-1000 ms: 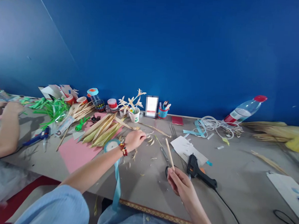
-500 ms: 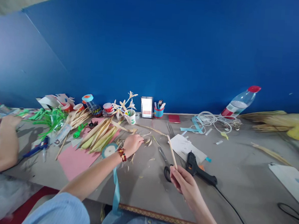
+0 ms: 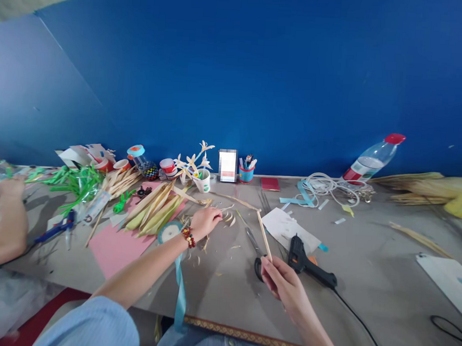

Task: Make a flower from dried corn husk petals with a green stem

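Thin wooden stick (image 3: 264,235), pinched at its lower end between thumb and fingertips of the right hand (image 3: 283,281), slanting up and away over the grey table (image 3: 369,275), upper tip near a white paper sheet (image 3: 286,228). Best held light and steady, low on the shaft, so the free end stays clear for whatever gets pressed to it, and kept off the scissors (image 3: 255,247) lying just beneath and the black glue gun (image 3: 307,261) just beside. Left hand (image 3: 205,221), beaded bracelet at the wrist, palm down, fingers curled onto small pale husk shavings (image 3: 228,217) scattered on the table; cannot tell whether a piece is actually gripped. Judged wise to pick one curl cleanly rather than rake the heap. Left forearm stretched forward across the blue ribbon (image 3: 180,290); right forearm angled in from the lower right, wrist raised. Long dried leaves (image 3: 154,207) on pink paper (image 3: 119,242) just left. Another person's arm (image 3: 6,222) at far left.
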